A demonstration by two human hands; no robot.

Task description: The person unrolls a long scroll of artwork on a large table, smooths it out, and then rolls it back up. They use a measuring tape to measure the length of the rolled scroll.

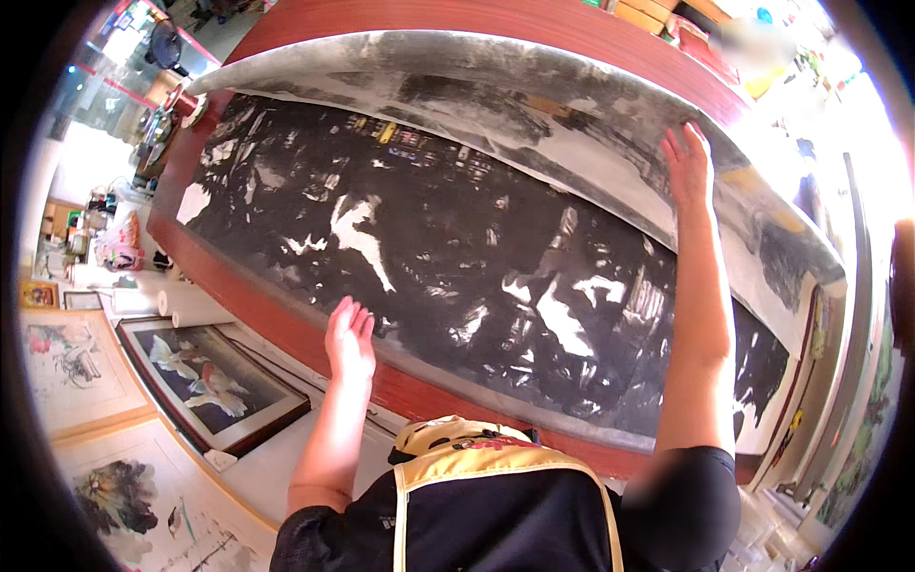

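Grip, right hand [691,167]: fingers stretched out and slightly apart, laid against the grey-and-white sheet [448,95] at the far side. Looks like a flat-handed touch to me; can't really tell how hard it presses.
Grip, left hand [351,334]: loose and wide, fingers a bit bent and pointing away from the body. It's over the near edge of the dark painting [457,229], though I honestly can't tell if it's touching or just above.
Arms: right one reaches way out across the painting, left one is bent and much closer in.
Dark painting: spread out long across the table, mostly black with white patches, plus small yellow and blue bits near its far edge.
Grey-and-white sheet: runs along the painting's far side, curving up off the table and covering that edge. Can't say if it's one piece with the painting or separate.
Table: big red table [172,234] under all of it, bare wood peeking out along the near, left and far sides.
Body: black short-sleeved top with a yellow-edged apron [477,459], right up by the near edge.
Lower left: framed bird picture [205,377] leaning beside two flower pictures [114,491], with white rolls [191,310] just behind.
Further out: dark round fan [165,45] top left, wooden drawers [643,14] top right.
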